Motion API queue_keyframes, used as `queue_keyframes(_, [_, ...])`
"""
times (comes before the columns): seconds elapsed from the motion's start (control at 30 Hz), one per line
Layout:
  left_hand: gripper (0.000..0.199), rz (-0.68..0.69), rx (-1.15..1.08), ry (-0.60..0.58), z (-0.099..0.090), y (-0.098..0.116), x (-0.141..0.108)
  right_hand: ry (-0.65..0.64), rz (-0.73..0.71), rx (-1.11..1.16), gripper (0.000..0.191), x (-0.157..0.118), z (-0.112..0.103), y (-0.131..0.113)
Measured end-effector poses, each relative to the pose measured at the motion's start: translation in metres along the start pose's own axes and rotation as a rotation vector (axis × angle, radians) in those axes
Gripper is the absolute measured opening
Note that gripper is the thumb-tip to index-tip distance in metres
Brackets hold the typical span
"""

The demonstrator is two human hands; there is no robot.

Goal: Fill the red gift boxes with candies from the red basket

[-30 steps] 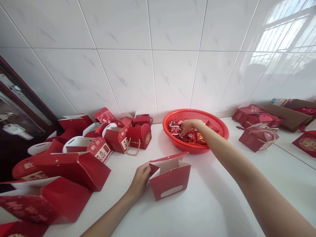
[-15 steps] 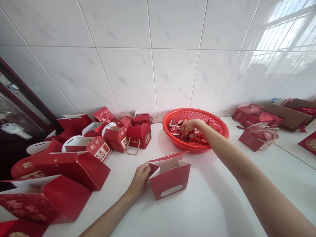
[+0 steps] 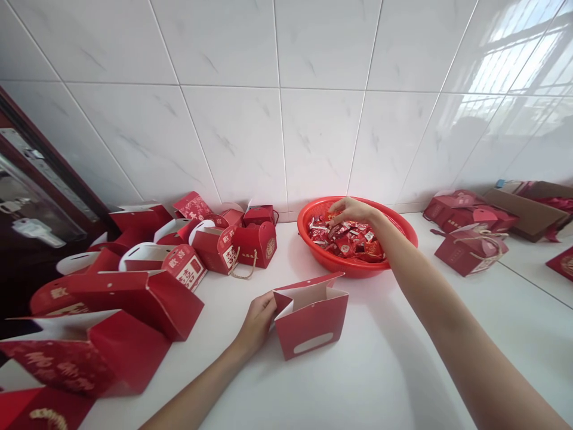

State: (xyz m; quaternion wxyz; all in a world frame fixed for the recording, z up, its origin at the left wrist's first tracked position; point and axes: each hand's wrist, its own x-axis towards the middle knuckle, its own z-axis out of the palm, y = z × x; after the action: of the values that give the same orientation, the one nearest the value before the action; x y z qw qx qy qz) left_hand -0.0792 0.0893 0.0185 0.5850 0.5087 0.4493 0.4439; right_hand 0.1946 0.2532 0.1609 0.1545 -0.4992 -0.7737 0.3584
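Observation:
My left hand (image 3: 258, 321) grips the left side of a red paper gift box (image 3: 312, 325), which stands upright on the white table with its top open. Its white inside shows, and a pale oval marks the front. Over the left back part of a red plastic basket (image 3: 358, 270) is my right hand (image 3: 351, 210), its fingers bent downward and drawn together. Whatever lies between those fingers I cannot make out. Small wrapped candies (image 3: 351, 242), mostly in red wrappers, fill the basket's bottom.
Several red gift boxes (image 3: 129, 352) crowd the left side, many with open tops. At the right back are more red boxes (image 3: 471, 252), some with rope handles, beside a brown cardboard box (image 3: 523, 212). A tiled wall (image 3: 224, 137) rises behind the table.
My right hand has risen slightly from among the candies toward the basket's back, uncovering more of them. My left hand keeps its grip on the gift box. The view has shifted slightly.

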Motion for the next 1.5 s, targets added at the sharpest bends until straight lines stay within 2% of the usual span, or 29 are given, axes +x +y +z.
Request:
queue_keyframes(0.23, [0.033, -0.006, -0.001, 0.006, 0.001, 0.0, -0.001, 0.077, -0.057, 0.158, 0.033, -0.005, 0.005, -0.001])
queue_keyframes(0.33, [0.031, -0.014, -0.013, 0.005, 0.001, 0.001, -0.002, 0.116, -0.075, 0.266, 0.031, -0.007, 0.005, -0.005])
queue_keyframes(0.47, [0.03, 0.004, 0.008, 0.017, 0.0, 0.001, -0.001, 0.218, -0.238, 0.584, 0.034, -0.008, 0.013, -0.014])
queue_keyframes(0.57, [0.038, 0.039, -0.019, 0.068, -0.002, 0.0, 0.0, 0.272, -0.352, 0.674, 0.033, -0.015, 0.034, -0.027])
queue_keyframes(0.77, [0.08, 0.175, -0.124, 0.24, 0.0, -0.007, 0.003, 0.09, -0.408, 0.468, 0.023, -0.028, 0.104, -0.05])
queue_keyframes(0.83, [0.077, 0.235, -0.137, 0.237, 0.002, -0.009, 0.004, 0.019, -0.423, 0.381, 0.018, -0.026, 0.123, -0.051])
queue_keyframes(0.9, [0.062, 0.289, -0.135, 0.212, 0.003, -0.011, 0.005, -0.033, -0.422, 0.333, 0.017, -0.022, 0.135, -0.049])
queue_keyframes(1.0, [0.042, 0.296, -0.107, 0.195, 0.003, -0.013, 0.007, -0.069, -0.379, 0.373, 0.026, -0.017, 0.141, -0.045])
queue_keyframes(1.13, [0.045, 0.198, -0.119, 0.198, -0.001, -0.016, 0.008, -0.082, -0.315, 0.435, 0.036, -0.016, 0.141, -0.041])
queue_keyframes(1.27, [0.043, 0.114, -0.166, 0.231, -0.005, -0.017, 0.011, -0.066, -0.292, 0.42, 0.035, -0.018, 0.143, -0.038])
queue_keyframes(1.4, [0.04, 0.125, -0.243, 0.315, -0.008, -0.015, 0.016, -0.05, -0.25, 0.5, 0.029, -0.016, 0.148, -0.034])
queue_keyframes(1.5, [0.039, 0.127, -0.341, 0.383, -0.008, -0.01, 0.018, -0.059, -0.224, 0.606, 0.032, -0.014, 0.15, -0.031])
